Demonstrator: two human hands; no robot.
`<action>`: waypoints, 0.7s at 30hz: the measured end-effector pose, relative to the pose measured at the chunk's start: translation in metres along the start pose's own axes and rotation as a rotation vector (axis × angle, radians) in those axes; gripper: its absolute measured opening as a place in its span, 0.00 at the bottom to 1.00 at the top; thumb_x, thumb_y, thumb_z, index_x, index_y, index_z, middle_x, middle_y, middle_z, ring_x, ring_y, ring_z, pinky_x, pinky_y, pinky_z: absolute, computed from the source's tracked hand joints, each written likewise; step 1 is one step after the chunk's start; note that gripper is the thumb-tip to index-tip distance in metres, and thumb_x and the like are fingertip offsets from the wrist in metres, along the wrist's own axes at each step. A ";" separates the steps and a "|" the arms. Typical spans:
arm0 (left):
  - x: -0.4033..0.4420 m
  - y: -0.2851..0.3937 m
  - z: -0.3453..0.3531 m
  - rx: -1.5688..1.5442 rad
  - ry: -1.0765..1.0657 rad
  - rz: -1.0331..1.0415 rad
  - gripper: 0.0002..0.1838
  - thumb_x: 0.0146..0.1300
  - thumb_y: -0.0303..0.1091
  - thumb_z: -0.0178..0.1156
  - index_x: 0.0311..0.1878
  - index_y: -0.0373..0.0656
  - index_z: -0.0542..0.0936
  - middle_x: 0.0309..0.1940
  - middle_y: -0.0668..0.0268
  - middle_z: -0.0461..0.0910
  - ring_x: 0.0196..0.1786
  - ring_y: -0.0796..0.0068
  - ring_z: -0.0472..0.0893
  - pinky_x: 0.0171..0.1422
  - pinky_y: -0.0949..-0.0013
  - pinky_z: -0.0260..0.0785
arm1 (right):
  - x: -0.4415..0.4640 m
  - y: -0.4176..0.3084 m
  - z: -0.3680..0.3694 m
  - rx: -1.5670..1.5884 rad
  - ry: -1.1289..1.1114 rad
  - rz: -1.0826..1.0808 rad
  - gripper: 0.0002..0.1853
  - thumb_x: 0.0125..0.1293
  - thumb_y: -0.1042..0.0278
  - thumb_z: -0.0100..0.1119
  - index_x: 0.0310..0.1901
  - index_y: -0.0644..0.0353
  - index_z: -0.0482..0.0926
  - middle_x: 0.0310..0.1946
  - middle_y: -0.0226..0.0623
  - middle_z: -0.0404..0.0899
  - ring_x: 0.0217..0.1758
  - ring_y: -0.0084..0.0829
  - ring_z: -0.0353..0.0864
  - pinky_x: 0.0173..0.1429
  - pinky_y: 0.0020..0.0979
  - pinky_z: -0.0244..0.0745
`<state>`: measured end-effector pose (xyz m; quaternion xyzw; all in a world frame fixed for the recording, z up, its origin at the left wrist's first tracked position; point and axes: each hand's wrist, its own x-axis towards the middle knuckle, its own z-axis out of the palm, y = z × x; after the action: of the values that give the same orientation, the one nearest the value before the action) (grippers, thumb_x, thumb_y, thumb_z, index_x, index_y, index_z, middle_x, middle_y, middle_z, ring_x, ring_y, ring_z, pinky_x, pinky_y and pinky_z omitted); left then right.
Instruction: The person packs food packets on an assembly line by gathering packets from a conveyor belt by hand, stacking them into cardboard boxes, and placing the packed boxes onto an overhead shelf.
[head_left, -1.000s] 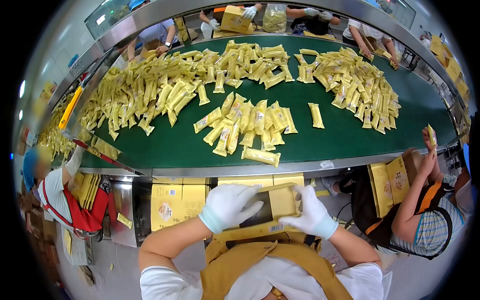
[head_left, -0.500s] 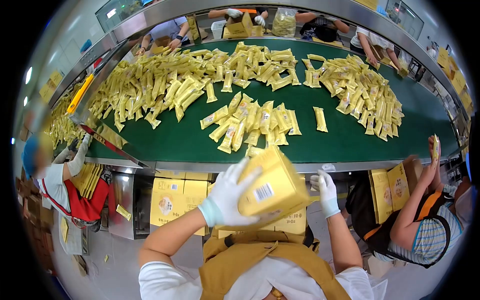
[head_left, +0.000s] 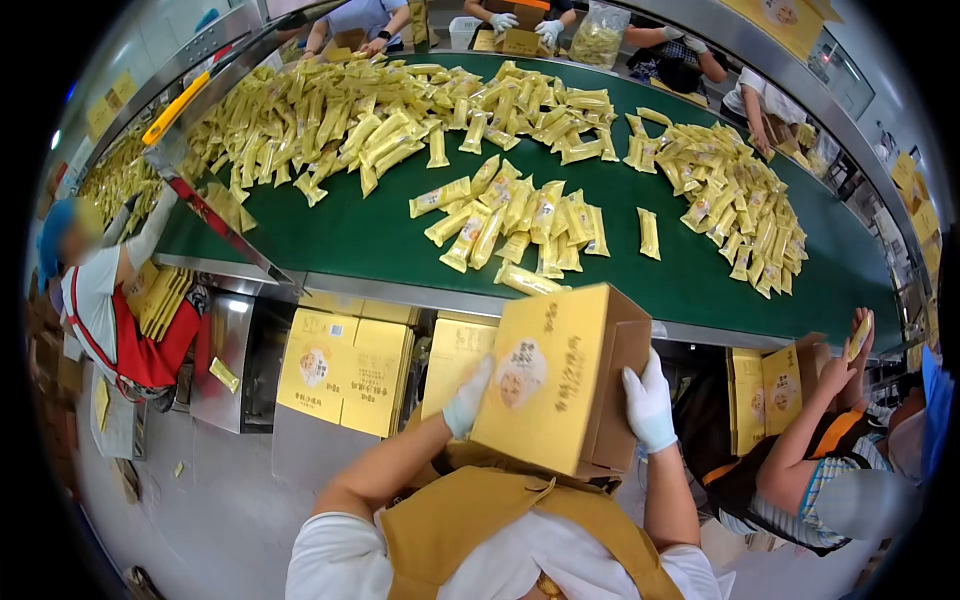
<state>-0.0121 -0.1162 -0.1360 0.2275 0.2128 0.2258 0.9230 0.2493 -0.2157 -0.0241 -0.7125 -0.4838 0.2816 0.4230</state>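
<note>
Between my hands is a yellow carton (head_left: 535,385), tilted, with a round printed picture on its broad face and plain brown cardboard at its right side. My left hand (head_left: 468,398), in a white glove, grips the carton's left side; its fingertips are partly hidden by it. On the other side, my gloved right hand (head_left: 650,408) holds the brown cardboard, thumb and fingers against it. Just beyond the carton, a yellow snack packet (head_left: 530,280) lies at the belt's near edge. A small heap of similar packets (head_left: 510,220) sits farther in on the green belt (head_left: 360,235).
Large packet heaps cover the belt at left (head_left: 290,120) and right (head_left: 735,190). Flat yellow cartons (head_left: 345,370) stand below the belt's metal edge. Co-workers are at left (head_left: 130,310), at right (head_left: 830,430) and across the belt. A yellow-handled bar (head_left: 178,108) slants at upper left.
The carton has turned, so its printed face and brown side now show. My right hand has come from beside it onto its right side. The view has shifted slightly.
</note>
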 end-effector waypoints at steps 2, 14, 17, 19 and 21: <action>0.016 0.000 -0.041 0.211 0.120 -0.003 0.34 0.79 0.59 0.39 0.69 0.38 0.72 0.63 0.51 0.79 0.63 0.58 0.81 0.68 0.57 0.73 | 0.003 -0.038 0.014 -0.198 -0.003 0.025 0.32 0.72 0.71 0.50 0.75 0.68 0.55 0.51 0.60 0.82 0.49 0.53 0.85 0.56 0.43 0.79; -0.028 0.057 0.069 1.556 0.666 0.317 0.30 0.73 0.54 0.52 0.63 0.37 0.73 0.51 0.46 0.79 0.55 0.45 0.79 0.60 0.51 0.72 | 0.011 -0.027 0.074 -0.619 -0.168 0.001 0.40 0.71 0.69 0.51 0.78 0.71 0.42 0.25 0.55 0.82 0.26 0.60 0.82 0.36 0.54 0.79; -0.024 0.068 0.057 1.524 0.614 0.255 0.29 0.70 0.51 0.58 0.63 0.37 0.75 0.50 0.45 0.78 0.47 0.49 0.82 0.55 0.54 0.73 | 0.013 -0.017 0.065 -0.425 -0.133 -0.028 0.37 0.73 0.70 0.52 0.78 0.69 0.47 0.35 0.59 0.84 0.36 0.61 0.85 0.44 0.49 0.81; -0.026 0.073 0.038 1.461 0.490 0.267 0.26 0.72 0.48 0.56 0.62 0.35 0.75 0.48 0.46 0.78 0.49 0.47 0.80 0.56 0.54 0.72 | 0.013 0.006 0.060 -0.231 -0.062 -0.096 0.36 0.74 0.68 0.53 0.78 0.67 0.50 0.41 0.63 0.84 0.42 0.61 0.86 0.47 0.47 0.82; -0.035 0.085 0.035 1.466 0.428 0.191 0.26 0.73 0.48 0.54 0.62 0.36 0.75 0.50 0.47 0.79 0.54 0.42 0.77 0.60 0.52 0.71 | 0.014 0.039 0.060 0.099 -0.020 -0.054 0.31 0.76 0.68 0.50 0.76 0.69 0.56 0.65 0.57 0.73 0.66 0.44 0.77 0.70 0.36 0.69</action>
<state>-0.0501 -0.0782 -0.0539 0.7497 0.4616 0.1448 0.4516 0.2234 -0.1898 -0.0875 -0.6743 -0.4927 0.3008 0.4605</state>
